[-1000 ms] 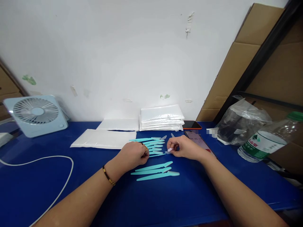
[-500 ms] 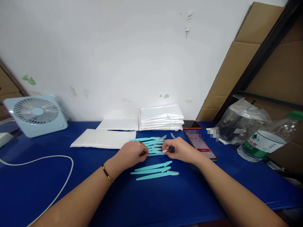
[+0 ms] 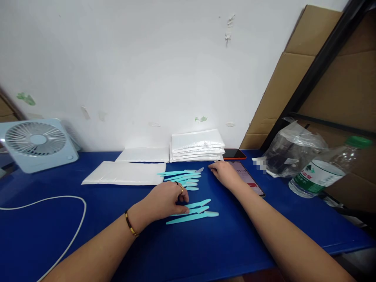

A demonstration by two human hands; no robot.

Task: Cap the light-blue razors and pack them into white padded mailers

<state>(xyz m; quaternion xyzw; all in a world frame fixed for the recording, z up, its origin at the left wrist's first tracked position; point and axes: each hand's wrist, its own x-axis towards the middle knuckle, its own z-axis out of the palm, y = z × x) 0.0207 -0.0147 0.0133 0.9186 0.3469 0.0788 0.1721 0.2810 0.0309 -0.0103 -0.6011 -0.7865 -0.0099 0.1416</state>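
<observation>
Turquoise eyebrow razors lie in two groups on the blue table. Several back razors (image 3: pixel 182 178) overlap beyond my left hand, with a small translucent blade cover (image 3: pixel 200 169) at their right end. Three front razors (image 3: pixel 192 217) lie nearer to me, side by side. My left hand (image 3: pixel 169 199) is over the left part of the front group, thumb and fingers apart; whether it touches a razor I cannot tell. My right hand (image 3: pixel 225 174) rests beside the phone, its fingertips together low on the table. Whatever they pinch is too small or hidden to make out.
White padded mailers (image 3: pixel 126 173) lie at the left, and a stack of them (image 3: pixel 196 145) stands against the wall. A lit phone (image 3: pixel 249 178), a second phone (image 3: pixel 235 154), a plastic bag (image 3: pixel 289 150) and a bottle (image 3: pixel 320 172) are right. A fan (image 3: pixel 38 143) and white cable (image 3: pixel 84 211) are left.
My left hand has come from the back razors toward the front ones, its fingers opening. My right hand has left the back group and reached farther away, where a small pale piece lay.
</observation>
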